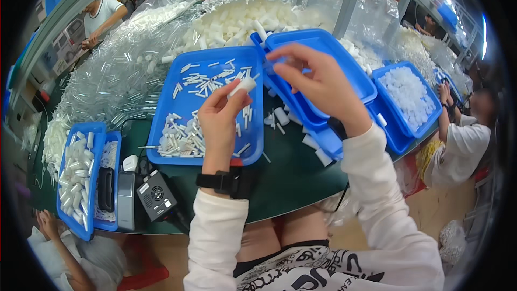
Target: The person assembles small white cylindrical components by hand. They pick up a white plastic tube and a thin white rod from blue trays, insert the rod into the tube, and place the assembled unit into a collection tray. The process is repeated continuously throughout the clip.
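My left hand [219, 109] is raised over the near-right part of a wide blue tray [186, 105]. Its thumb and fingers pinch a short white plastic cylinder [243, 85]. Inside that tray lie thin white-and-silver sticks [202, 83], plus a mixed heap of sticks and small white pieces [180, 140]. To the right, my right hand [318, 78] hovers at the left edge of stacked blue trays [328, 48]. Its fingers are bent and apart, slightly smeared by motion, and I make out nothing held between them.
Behind the trays rise heaps of white cylinders [231, 24] and clear tubes [116, 81]. A blue tray of translucent pieces [406, 97] stands right; another of white cylinders [75, 183] left, near a black fan-vented box [156, 196]. Loose pieces [281, 117] dot the green table. Several people sit around.
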Demonstrator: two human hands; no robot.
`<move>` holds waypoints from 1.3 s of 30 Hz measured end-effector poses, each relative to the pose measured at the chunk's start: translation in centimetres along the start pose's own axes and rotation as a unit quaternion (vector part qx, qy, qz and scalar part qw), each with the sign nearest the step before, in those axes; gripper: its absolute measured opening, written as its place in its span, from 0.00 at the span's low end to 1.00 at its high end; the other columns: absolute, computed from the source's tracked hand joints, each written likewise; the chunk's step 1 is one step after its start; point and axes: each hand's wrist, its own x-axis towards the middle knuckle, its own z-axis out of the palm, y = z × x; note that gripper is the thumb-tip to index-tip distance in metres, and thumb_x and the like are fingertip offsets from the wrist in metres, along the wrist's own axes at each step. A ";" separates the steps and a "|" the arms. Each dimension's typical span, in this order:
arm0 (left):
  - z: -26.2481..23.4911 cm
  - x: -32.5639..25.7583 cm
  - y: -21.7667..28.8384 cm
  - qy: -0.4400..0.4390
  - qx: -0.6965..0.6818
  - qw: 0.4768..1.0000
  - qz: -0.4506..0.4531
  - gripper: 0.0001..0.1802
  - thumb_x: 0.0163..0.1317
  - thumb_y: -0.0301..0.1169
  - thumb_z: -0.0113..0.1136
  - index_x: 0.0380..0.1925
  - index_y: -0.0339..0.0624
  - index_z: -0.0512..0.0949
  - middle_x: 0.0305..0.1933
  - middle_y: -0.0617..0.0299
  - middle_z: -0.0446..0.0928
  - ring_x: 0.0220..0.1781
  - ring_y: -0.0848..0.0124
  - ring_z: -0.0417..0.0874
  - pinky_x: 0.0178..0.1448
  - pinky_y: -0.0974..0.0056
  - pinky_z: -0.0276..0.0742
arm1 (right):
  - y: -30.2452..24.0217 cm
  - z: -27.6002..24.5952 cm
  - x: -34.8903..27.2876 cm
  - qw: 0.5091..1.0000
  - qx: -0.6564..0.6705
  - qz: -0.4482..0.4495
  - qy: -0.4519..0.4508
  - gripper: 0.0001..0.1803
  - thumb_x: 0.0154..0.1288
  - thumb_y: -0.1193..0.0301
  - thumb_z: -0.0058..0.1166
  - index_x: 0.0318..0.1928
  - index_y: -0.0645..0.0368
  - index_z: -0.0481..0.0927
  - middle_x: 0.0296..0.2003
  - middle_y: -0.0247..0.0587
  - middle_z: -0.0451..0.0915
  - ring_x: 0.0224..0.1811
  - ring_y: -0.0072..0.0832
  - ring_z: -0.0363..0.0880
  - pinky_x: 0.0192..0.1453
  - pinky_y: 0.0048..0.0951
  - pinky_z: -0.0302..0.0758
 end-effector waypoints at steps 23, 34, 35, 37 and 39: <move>1.2 -2.6 1.5 -0.101 0.120 0.981 0.116 0.12 0.51 0.13 0.59 0.37 0.31 0.77 0.41 0.52 0.78 0.42 0.69 0.79 0.44 0.68 0.77 | 2.5 0.4 -2.8 0.989 0.107 -0.097 0.005 0.14 0.52 0.81 0.59 0.42 0.61 0.80 0.33 0.37 0.79 0.33 0.22 0.79 0.40 0.22 0.76; 1.7 -3.1 2.8 -0.141 0.221 0.953 0.150 0.12 0.49 0.13 0.60 0.36 0.31 0.77 0.40 0.51 0.78 0.43 0.68 0.79 0.45 0.69 0.77 | 3.0 0.7 -3.2 0.982 0.182 -0.041 -0.009 0.15 0.51 0.79 0.61 0.43 0.63 0.80 0.33 0.40 0.82 0.36 0.24 0.82 0.41 0.23 0.78; 2.5 -3.2 3.2 -0.128 0.188 0.964 0.141 0.12 0.49 0.13 0.60 0.36 0.31 0.77 0.41 0.50 0.78 0.43 0.67 0.79 0.45 0.68 0.77 | 3.2 0.7 -3.0 0.983 0.174 -0.061 0.005 0.16 0.51 0.79 0.61 0.43 0.62 0.80 0.33 0.39 0.82 0.37 0.25 0.81 0.42 0.23 0.78; 2.6 -3.1 3.3 -0.092 0.151 0.978 0.109 0.13 0.49 0.12 0.60 0.36 0.30 0.77 0.41 0.50 0.77 0.44 0.66 0.79 0.46 0.67 0.79 | 3.3 0.7 -3.0 0.983 0.163 -0.080 0.022 0.16 0.51 0.79 0.61 0.43 0.62 0.80 0.34 0.39 0.82 0.37 0.25 0.81 0.42 0.23 0.77; 1.8 -2.8 3.1 -0.047 0.141 0.987 0.064 0.14 0.48 0.12 0.60 0.38 0.29 0.77 0.42 0.50 0.77 0.45 0.64 0.79 0.47 0.66 0.79 | 3.1 0.9 -3.1 0.983 0.161 -0.079 0.028 0.16 0.51 0.79 0.62 0.43 0.61 0.80 0.34 0.39 0.82 0.37 0.24 0.81 0.42 0.23 0.77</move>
